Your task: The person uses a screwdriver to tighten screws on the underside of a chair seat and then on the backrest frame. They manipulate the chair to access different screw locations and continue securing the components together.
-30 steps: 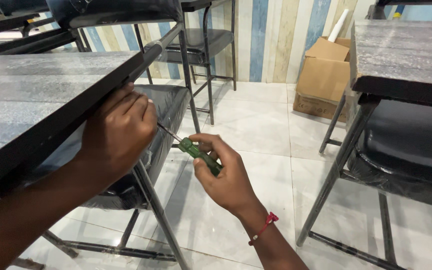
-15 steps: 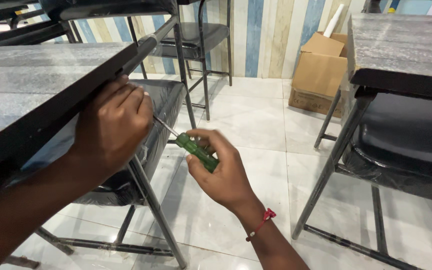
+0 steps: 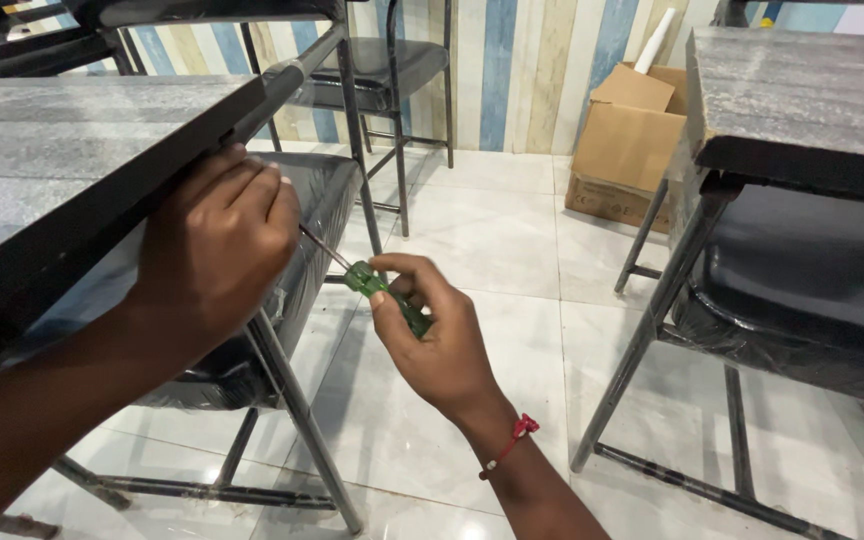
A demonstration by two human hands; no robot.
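Screwdriver [image 3: 384,293], green handle, gripped in right hand [image 3: 434,335], shaft angled up-left toward underside of dark surface [image 3: 72,160]. Left hand [image 3: 217,250] curled closed at the surface's edge, fingers hiding the tip. Plastic-wrapped black chair [image 3: 292,260] below; cardboard box [image 3: 632,140] far right.

Left hand [image 3: 214,250]: curled under edge of grey desk top [image 3: 72,160], by metal frame leg [image 3: 292,390]. Right hand [image 3: 430,335]: gripping green-handled screwdriver [image 3: 377,290], shaft angled up-left twd left hand. Bkgd: cardboard box [image 3: 627,140] on white tile floor [image 3: 492,230], striped wall [image 3: 522,60], second desk [image 3: 802,100] at right.
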